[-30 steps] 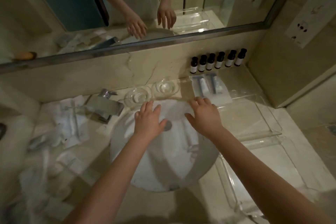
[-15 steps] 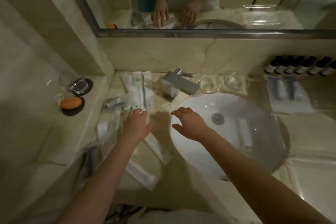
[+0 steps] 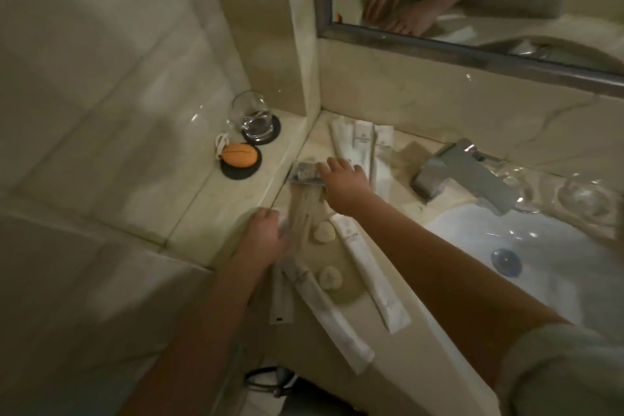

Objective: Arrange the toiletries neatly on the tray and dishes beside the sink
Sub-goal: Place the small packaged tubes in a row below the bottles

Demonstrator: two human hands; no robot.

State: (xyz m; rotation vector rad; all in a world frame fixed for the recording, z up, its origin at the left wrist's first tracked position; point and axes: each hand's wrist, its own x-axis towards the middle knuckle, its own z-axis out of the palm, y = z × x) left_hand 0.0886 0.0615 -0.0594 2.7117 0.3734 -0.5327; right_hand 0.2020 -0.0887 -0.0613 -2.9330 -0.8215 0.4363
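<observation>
Since the toiletries lie scattered on the counter, on the hands' side of the basin (image 3: pixel 540 246), we take the step in hand to be gathering them up, starting with what lies under the hands. The right hand (image 3: pixel 344 185) is spread flat with straight fingers, its tips over a small dark packet (image 3: pixel 304 175) just ahead of it. Whether they touch it yet we cannot tell. The left hand (image 3: pixel 265 238) rests at the counter edge against a white sachet (image 3: pixel 283 223), but blur keeps us from saying whether it grips or only touches. Two round pale pieces (image 3: pixel 324 232), likely soaps, sit just right of the left hand. Long white sachets (image 3: pixel 371 275) lie below the right forearm, and a row of three sachets (image 3: pixel 353 142) lies beyond the right fingertips against the back wall. The glass dishes (image 3: pixel 587 199) stand well to the right of the right hand, past the faucet (image 3: pixel 467 175), and the tray is out of sight. We would pinch the small packet by its edge rather than press it, since thin film probably slides on stone. We would collect like sachets into one hand with their ends aligned. The round pieces we would carry separately to the dishes, lifting clear of the faucet so nothing drops into the basin.
</observation>
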